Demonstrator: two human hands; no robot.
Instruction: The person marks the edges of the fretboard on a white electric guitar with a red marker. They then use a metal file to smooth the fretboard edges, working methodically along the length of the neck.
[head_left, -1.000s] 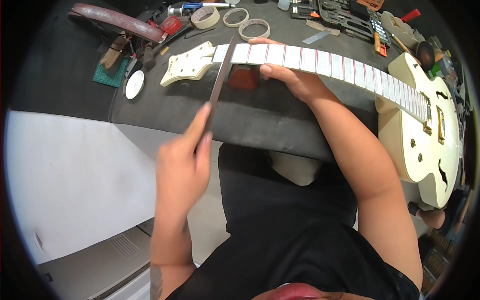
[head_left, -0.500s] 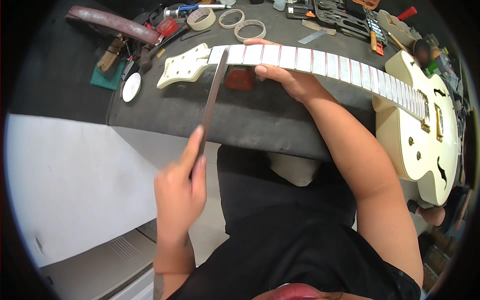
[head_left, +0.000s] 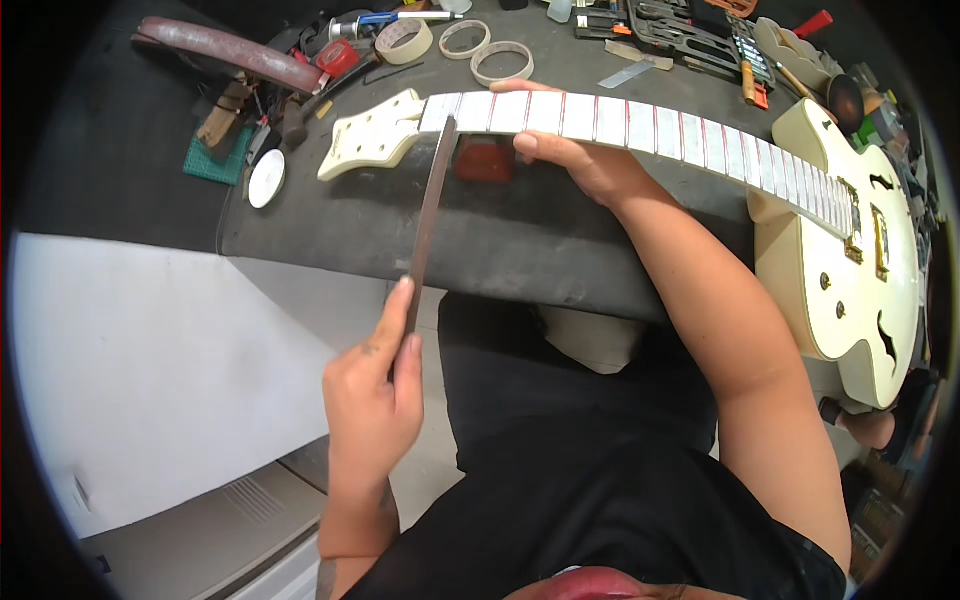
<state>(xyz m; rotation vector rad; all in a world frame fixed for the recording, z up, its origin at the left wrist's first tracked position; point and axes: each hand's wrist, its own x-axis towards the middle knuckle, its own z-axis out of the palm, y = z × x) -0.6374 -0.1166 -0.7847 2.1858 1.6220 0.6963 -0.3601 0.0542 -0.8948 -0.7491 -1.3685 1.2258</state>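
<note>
A cream hollow-body electric guitar lies across the bench, its body (head_left: 880, 310) at the right and its headstock (head_left: 372, 137) at the left. Whitish strips cover the fretboard (head_left: 640, 125) between frets edged with red lines. My left hand (head_left: 375, 400) grips a long, narrow dark file (head_left: 428, 225), index finger stretched along it. The file's far end meets the fretboard's near edge close to the headstock. My right hand (head_left: 575, 165) is wrapped round the neck, thumb on the near side and fingertips showing beyond the far edge. Beneath the neck sits a reddish block (head_left: 483, 160).
Tape rolls (head_left: 502, 62), a pen (head_left: 410, 16) and a curved reddish sanding block (head_left: 235, 50) lie at the back. A small white dish (head_left: 266, 179) is near the left bench edge. Tool cases (head_left: 685, 40) and a wooden-handled tool (head_left: 748, 82) lie at the far right.
My left hand has drawn the file back toward me, so its far end has gone from the fretboard's far side to its near edge. My right hand keeps its hold on the neck.
</note>
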